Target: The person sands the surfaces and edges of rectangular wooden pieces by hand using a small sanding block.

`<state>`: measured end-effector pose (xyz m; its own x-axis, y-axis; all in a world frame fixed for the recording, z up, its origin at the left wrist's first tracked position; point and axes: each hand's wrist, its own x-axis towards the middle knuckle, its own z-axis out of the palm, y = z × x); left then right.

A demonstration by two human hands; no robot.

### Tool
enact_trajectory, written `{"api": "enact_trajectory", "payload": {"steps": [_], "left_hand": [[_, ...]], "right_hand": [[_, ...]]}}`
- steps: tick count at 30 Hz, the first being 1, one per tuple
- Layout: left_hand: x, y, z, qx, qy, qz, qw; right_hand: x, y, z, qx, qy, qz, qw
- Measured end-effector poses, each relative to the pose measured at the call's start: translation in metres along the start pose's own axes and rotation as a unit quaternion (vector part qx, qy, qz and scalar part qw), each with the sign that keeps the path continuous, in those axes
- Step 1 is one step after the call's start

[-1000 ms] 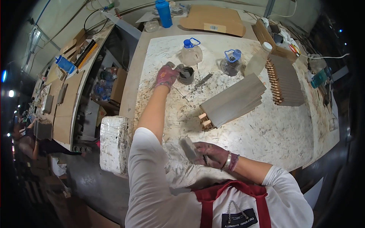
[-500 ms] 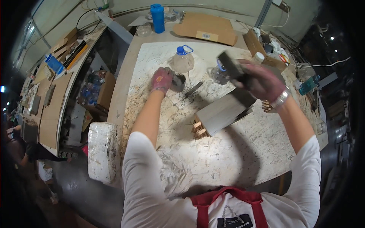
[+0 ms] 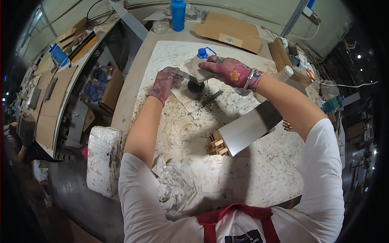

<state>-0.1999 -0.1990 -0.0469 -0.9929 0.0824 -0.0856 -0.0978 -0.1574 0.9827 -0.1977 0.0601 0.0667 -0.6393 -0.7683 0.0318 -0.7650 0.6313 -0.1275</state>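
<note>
My left hand [image 3: 165, 83], in a pink flowered glove, is closed on a flat grey scraper-like blade [image 3: 187, 76] above a small dark cup [image 3: 195, 91]. From the right comes my right hand [image 3: 231, 71], similarly gloved, gripping a flat grey slab [image 3: 204, 75] whose edge meets or nearly meets the blade over the cup. Whether they touch cannot be made out. Beside the cup lies a thin dark strip [image 3: 212, 97]. Closer to me is a long grey slab [image 3: 250, 128] lying on wooden pegs [image 3: 218, 145].
A clear jug with a blue cap [image 3: 202, 53] stands behind the cup. Flat cardboard [image 3: 231, 30] and a blue bottle [image 3: 178, 16] are at the back. Crumpled plastic [image 3: 178, 188] lies at the front left, near a wrapped white block [image 3: 104, 160]. A cardboard box [image 3: 283, 56] stands right.
My right hand has carried the grey slab left and down over the cup. My left hand has shifted from the cup's side and now shows the blade. The view has also moved slightly.
</note>
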Motion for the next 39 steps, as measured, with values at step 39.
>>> {"api": "enact_trajectory", "payload": {"steps": [39], "left_hand": [[-0.015, -0.059, 0.052, -0.372, 0.09, -0.029, 0.923]], "right_hand": [[0.003, 0.025, 0.025, 0.792, 0.009, 0.336, 0.51]]}}
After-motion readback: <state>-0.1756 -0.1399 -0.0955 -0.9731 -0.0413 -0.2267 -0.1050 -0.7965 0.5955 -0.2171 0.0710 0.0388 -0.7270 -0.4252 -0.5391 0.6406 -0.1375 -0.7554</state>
